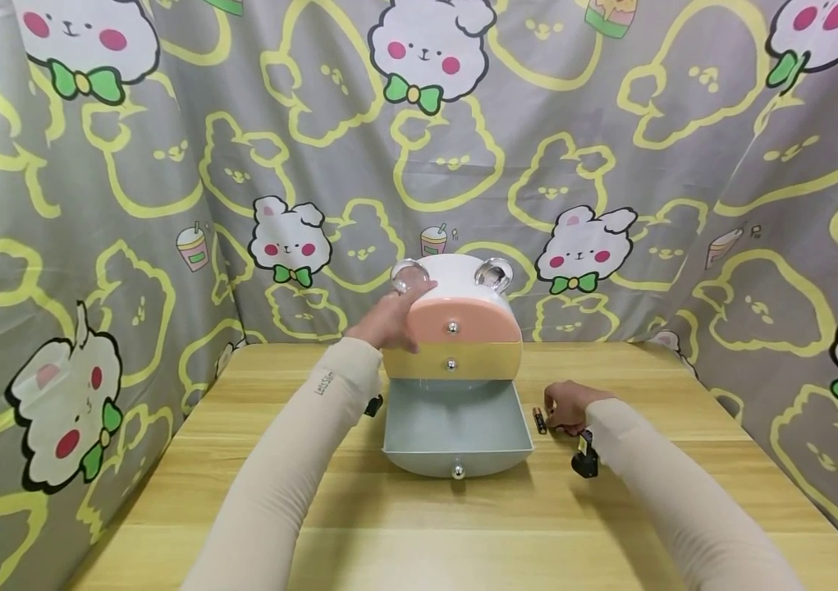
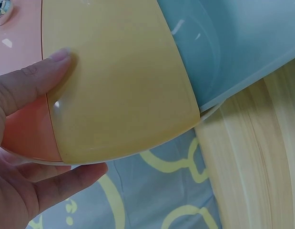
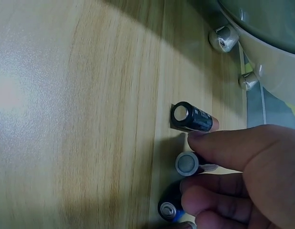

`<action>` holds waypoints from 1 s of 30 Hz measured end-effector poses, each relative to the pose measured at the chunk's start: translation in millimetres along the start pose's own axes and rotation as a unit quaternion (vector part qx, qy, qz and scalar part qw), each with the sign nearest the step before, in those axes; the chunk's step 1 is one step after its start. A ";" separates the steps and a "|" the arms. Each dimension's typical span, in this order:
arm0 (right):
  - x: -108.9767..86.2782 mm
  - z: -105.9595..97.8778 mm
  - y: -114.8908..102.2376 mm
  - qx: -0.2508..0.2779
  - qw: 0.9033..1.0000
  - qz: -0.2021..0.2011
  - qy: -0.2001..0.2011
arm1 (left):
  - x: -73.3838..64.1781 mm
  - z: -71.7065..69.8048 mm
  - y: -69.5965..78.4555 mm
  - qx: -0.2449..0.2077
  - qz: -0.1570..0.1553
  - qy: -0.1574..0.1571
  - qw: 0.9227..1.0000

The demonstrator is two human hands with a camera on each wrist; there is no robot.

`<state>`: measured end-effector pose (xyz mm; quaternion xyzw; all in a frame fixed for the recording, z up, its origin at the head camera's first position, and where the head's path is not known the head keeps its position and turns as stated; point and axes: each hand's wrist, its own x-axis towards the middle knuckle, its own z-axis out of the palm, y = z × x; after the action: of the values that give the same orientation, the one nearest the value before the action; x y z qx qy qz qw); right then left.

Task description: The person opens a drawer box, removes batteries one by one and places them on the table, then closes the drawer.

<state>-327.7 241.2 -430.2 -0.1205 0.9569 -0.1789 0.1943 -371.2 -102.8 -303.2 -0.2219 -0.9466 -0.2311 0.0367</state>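
A small drawer cabinet (image 1: 455, 271) with clear round ears stands on the table. Its orange drawer (image 1: 488, 322) and yellow drawer (image 1: 419, 361) are closed, while the grey-green bottom drawer (image 1: 455, 414) is pulled out. My left hand (image 1: 389, 320) grips the cabinet's left side, thumb on the front and fingers along the side wall. Right of the open drawer, my right hand (image 1: 570, 406) pinches a battery (image 3: 187, 163) between thumb and fingers. A black battery with a copper end (image 3: 197, 118) lies beside the thumb. Under the curled fingers is a blue-edged battery (image 3: 170, 207), partly hidden.
The wooden table (image 1: 359, 533) runs up to a grey curtain (image 1: 359, 164) printed with cartoon bears, which hangs behind and at both sides. A silver knob (image 1: 459, 471) sticks out from the open drawer's front. Another battery end (image 3: 189, 224) shows at the right wrist view's bottom edge.
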 end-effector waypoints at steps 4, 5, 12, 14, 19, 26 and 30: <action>0.3 -0.2 0.4 -0.002 1.000 -0.001 -0.001 | -0.3 -0.4 -0.1 0.002 0.000 0.001 1.000; 0.3 -0.4 0.6 -0.005 1.000 -0.003 -0.001 | -0.4 -0.4 -0.2 0.003 0.001 0.002 1.000; -0.4 -3.3 -1.9 -0.018 1.000 -0.003 0.004 | -1.3 -1.0 -0.8 0.003 0.000 0.003 1.000; -0.6 -4.0 -2.7 -0.017 1.000 -0.001 0.002 | -1.1 -1.1 -1.1 0.001 -0.002 0.002 1.000; -0.5 -4.3 -1.8 -0.019 1.000 -0.005 0.000 | -1.2 -0.9 -1.8 -0.001 0.000 0.000 1.000; -3.0 -6.2 -3.1 -0.028 0.999 -0.035 0.027 | -0.4 0.2 -1.6 0.001 0.005 0.000 1.000; -9.5 -7.6 -12.0 -0.022 0.996 -0.061 0.060 | -1.6 -0.3 -0.4 0.001 0.001 0.000 1.000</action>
<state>-320.4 235.4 -415.8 -0.1716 0.9615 -0.1762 0.1227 -369.9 -103.9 -303.4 -0.2226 -0.9465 -0.2306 0.0375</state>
